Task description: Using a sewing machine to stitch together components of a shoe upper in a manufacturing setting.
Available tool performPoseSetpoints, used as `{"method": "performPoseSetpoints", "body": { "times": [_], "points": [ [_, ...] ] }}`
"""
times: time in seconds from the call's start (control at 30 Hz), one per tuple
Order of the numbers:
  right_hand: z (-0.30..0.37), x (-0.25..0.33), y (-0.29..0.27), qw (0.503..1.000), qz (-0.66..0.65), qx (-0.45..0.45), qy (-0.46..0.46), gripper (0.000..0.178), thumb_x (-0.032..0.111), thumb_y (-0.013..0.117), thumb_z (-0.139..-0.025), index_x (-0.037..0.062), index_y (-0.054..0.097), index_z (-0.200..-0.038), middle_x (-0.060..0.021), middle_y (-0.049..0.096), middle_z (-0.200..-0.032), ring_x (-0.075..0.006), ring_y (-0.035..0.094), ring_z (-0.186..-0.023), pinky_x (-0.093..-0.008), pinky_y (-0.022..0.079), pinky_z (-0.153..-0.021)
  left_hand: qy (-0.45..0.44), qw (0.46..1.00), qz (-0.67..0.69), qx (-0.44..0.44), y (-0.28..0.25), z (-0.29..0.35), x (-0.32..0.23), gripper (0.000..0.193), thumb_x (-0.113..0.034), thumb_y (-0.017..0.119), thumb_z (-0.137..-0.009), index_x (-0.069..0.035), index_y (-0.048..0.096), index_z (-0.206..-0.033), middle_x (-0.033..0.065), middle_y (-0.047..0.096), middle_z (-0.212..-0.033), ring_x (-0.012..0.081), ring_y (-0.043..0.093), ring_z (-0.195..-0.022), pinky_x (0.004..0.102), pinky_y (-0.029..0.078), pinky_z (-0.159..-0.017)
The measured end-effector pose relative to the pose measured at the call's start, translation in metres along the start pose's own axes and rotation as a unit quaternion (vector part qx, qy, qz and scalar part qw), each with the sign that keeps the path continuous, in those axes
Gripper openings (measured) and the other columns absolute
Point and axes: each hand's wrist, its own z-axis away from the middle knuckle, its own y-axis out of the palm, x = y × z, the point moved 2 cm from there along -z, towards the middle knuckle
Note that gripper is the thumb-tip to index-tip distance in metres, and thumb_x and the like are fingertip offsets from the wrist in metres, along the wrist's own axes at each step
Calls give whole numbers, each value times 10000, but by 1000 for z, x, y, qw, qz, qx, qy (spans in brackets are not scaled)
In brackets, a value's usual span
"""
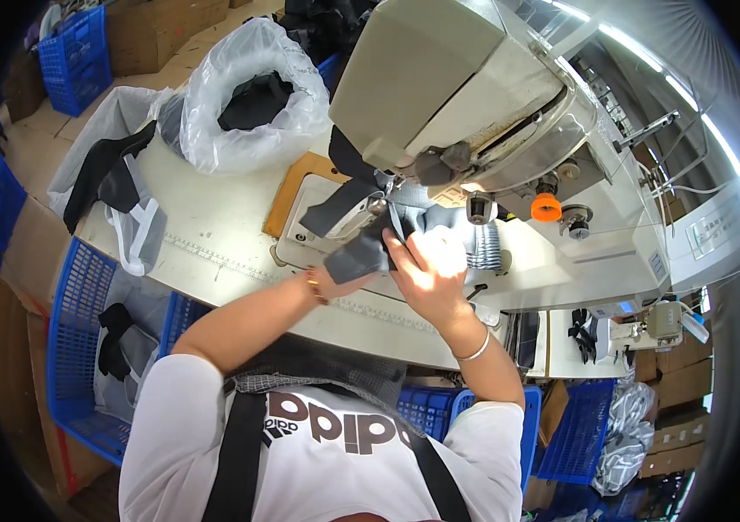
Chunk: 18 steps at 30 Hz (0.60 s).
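Note:
A dark grey fabric piece (359, 255) lies under the head of a sewing machine (422, 78), close to its presser foot (377, 205). My left hand (341, 284) reaches in beneath this piece, so its fingers are hidden. From the right, my right hand (429, 265) pinches the fabric's edge near the needle area, beside a narrow light grey strip (396, 220). Strong light washes out the back of that hand. A stack of folded grey pieces (484, 247) rests just right of it, and a dark fabric flap (335, 207) extends left of the foot.
On the table's left stand a clear plastic bag (205, 130) with black pieces inside and a black-and-grey fabric part (109, 174) over the edge. A blue basket (74, 348) sits below left. An orange knob (546, 207) sticks out from the machine. Another blue basket (575, 435) is lower right.

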Motion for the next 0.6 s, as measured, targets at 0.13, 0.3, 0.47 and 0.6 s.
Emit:
{"method": "performPoseSetpoints", "body": {
  "times": [0.13,0.3,0.47,0.6],
  "points": [
    [11,-10,5,999,-33,-5,-12,453,162,695,-677,43,735,-1112,-44,505,-805,-225,546,-715,-375,462,-691,-250,836,478,-101,-30,16,-87,463,-347,431,-1067,-19,558,-1368,88,682,-1232,203,657,-1128,385,476,-1058],
    [9,-11,9,997,-54,-28,-39,440,158,706,-681,31,733,-1101,-42,492,-780,-210,533,-691,-370,464,-678,-334,865,353,-123,-28,-10,-123,384,-333,509,-1054,-43,592,-1291,77,681,-1178,169,664,-1063,369,548,-955],
    [2,-9,8,997,-62,-32,-39,424,138,703,-708,27,722,-1116,-35,491,-749,-195,522,-654,-354,451,-649,-351,865,323,-155,-25,-14,-136,268,-235,591,-1022,-67,581,-1231,63,648,-1156,171,668,-1024,369,576,-924],
    [-3,-9,6,1000,-1,-9,26,484,129,684,-728,65,701,-1207,-21,485,-715,-185,519,-624,-334,417,-603,-338,865,330,-170,-27,-20,-146,253,-162,615,-997,-44,604,-1220,65,663,-1134,176,670,-1030,364,578,-919]
  ]
}}
